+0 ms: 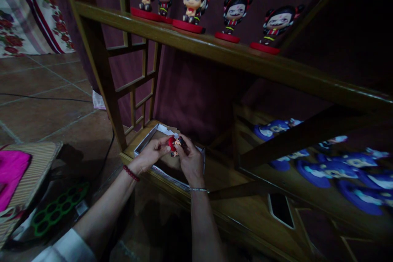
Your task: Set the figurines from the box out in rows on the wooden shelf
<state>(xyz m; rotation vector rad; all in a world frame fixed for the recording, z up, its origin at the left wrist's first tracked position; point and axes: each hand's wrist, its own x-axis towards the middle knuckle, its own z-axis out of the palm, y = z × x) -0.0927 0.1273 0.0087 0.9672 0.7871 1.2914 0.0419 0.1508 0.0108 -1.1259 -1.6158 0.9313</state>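
Over a shallow cardboard box point(159, 164) on the lower shelf, both hands hold one small figurine point(176, 142) with black hair buns and a round red base. My left hand point(152, 152) is closed on the red base side, a beaded red bracelet at its wrist. My right hand point(190, 160) pinches the head side, and a thin metal bracelet circles that wrist. The figurine lies tilted between the fingertips, partly covered by them. Inside the box, brown cardboard shows beneath the hands.
On the upper wooden shelf point(211, 47) stand several similar figurines point(235, 14) on red bases. Blue figurines point(334, 170) sit on a shelf at right. A phone point(281, 210) lies on the lower shelf. At left are a woven mat point(39, 168) and a green rack point(58, 208).
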